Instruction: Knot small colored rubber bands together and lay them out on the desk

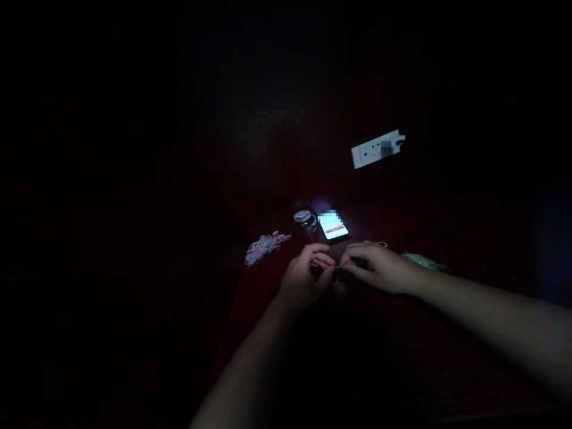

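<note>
The fingers of left hand [304,277] and right hand [381,268] pinch a thin strand [338,267] over the desk [252,298]; this piece seems unfinished. Many small coloured bands [264,248] remain loose near the desk's left edge.

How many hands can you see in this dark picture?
2. In the picture, the left hand is below the jar; the right hand is below and right of the lit phone. They pinch a thin strand between them. Darkness may hide more.
</note>
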The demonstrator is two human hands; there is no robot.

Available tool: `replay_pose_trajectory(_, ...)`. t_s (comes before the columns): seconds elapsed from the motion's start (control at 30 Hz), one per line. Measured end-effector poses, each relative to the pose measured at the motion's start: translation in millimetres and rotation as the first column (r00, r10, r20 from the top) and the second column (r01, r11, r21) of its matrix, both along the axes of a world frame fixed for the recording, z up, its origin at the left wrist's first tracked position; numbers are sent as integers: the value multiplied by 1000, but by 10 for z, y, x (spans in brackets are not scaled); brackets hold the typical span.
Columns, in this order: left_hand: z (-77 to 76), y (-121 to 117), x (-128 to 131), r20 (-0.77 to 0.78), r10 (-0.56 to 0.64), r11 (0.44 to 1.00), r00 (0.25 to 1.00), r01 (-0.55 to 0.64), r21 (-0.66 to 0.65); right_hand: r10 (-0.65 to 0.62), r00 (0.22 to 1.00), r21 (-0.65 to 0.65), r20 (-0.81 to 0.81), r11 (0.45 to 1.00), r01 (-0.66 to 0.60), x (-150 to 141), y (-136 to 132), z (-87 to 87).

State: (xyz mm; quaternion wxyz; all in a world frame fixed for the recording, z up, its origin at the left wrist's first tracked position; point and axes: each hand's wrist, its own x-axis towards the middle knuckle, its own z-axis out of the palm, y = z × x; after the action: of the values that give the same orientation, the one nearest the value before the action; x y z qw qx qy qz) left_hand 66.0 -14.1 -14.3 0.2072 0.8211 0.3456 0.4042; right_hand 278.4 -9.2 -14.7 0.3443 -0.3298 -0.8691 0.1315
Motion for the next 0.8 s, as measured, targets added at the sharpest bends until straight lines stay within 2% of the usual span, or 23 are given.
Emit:
replay_pose_trajectory(0.1, -6, 2, -3, -33, -34, 999, 999, 34, -4, 1, 1000, 6, -5, 1000, -1, 3, 6, -2)
replay_pose_trajectory(0.57, 5, -4, -8, -53, -10, 1000, 999, 11, 14, -8, 1000, -16, 15, 1000, 8, 24, 8, 3)
replay_pose_trajectory(0.8, 0, -5, -8, -57, -9, 1000, 998, 9, 4, -18, 999, 24, 27, 1000, 17, 21, 11, 9)
